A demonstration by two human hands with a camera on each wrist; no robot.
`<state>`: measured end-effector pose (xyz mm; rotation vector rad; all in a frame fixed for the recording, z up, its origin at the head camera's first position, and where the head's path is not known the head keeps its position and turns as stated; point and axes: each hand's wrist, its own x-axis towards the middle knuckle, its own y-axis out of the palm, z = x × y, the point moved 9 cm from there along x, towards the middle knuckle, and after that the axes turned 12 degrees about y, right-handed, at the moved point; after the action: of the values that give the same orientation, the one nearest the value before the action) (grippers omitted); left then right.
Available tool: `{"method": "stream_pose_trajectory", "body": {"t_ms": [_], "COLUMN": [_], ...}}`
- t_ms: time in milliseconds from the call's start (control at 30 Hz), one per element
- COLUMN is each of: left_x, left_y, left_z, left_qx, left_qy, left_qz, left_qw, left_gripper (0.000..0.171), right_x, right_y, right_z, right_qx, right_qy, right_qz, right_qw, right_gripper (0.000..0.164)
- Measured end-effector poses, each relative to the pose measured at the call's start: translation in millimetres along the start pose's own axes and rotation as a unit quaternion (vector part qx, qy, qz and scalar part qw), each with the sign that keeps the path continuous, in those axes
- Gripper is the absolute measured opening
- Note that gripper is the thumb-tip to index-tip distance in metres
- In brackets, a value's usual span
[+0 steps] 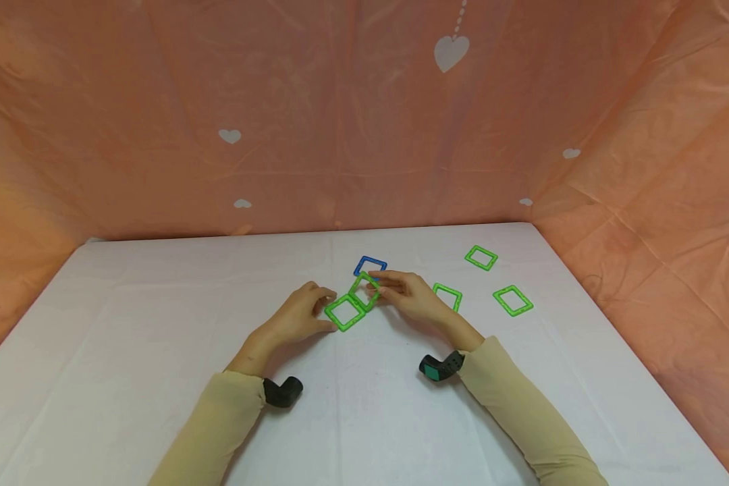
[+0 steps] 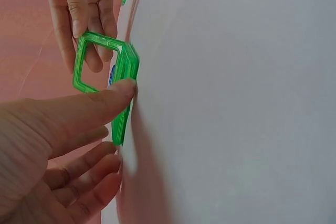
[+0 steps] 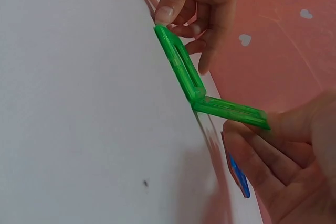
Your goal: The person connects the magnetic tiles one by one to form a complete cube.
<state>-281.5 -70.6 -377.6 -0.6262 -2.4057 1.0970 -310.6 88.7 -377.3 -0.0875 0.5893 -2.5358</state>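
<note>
Two green square magnetic tiles with open centres meet edge to edge, bent at an angle to each other, between the hands. My left hand (image 1: 296, 316) pinches the left green tile (image 1: 334, 320), its thumb along the near side in the left wrist view. The right green tile (image 1: 356, 283) is tilted up, and my right hand (image 1: 418, 297) pinches its outer edge between thumb and fingers. In the right wrist view the joined edge (image 3: 197, 99) shows as a corner close over the table. A blue square tile (image 1: 374, 260) lies just behind, partly hidden by the right hand.
Right of the hands, three more green square tiles lie flat on the white tablecloth (image 1: 127, 324): a near tile (image 1: 448, 289) partly hidden by the right hand, a far tile (image 1: 487, 250) and a right tile (image 1: 523, 296). An orange curtain (image 1: 340, 121) with white hearts hangs behind.
</note>
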Motion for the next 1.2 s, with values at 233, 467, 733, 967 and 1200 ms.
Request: {"method": "stream_pose_trajectory", "body": {"t_ms": [233,467,733,967,1200], "left_x": [1.2,3.7,8.8,12.9,15.4], "left_y": [-0.7,0.1,5.3,8.0,10.3], "left_z": [0.6,1.3,0.3,-2.9,-3.8], "left_qx": [0.015,0.015,0.014,-0.003,-0.030], "left_qy": [-0.012,-0.013,-0.017,-0.013,-0.012], "left_qz": [-0.003,-0.004,0.000,-0.001,-0.009], "left_qw": [0.9998,0.9998,0.9998,0.9999,0.9995], "left_gripper": [0.063,0.074,0.089,0.101,0.109], "right_x": [4,9,12,15,18], "right_y": [-1,-3,-8,-10,-7], "right_z": [-2,-4,-8,-9,-7], "right_qx": [-0.007,-0.001,-0.007,-0.019,-0.008], "right_qy": [0.003,0.018,0.034,0.039,0.030], "right_qz": [-0.015,-0.039,-0.066,-0.076,-0.063], "right_qw": [1.000,0.999,0.997,0.996,0.998], "right_gripper": [0.035,0.030,0.026,0.026,0.027]}}
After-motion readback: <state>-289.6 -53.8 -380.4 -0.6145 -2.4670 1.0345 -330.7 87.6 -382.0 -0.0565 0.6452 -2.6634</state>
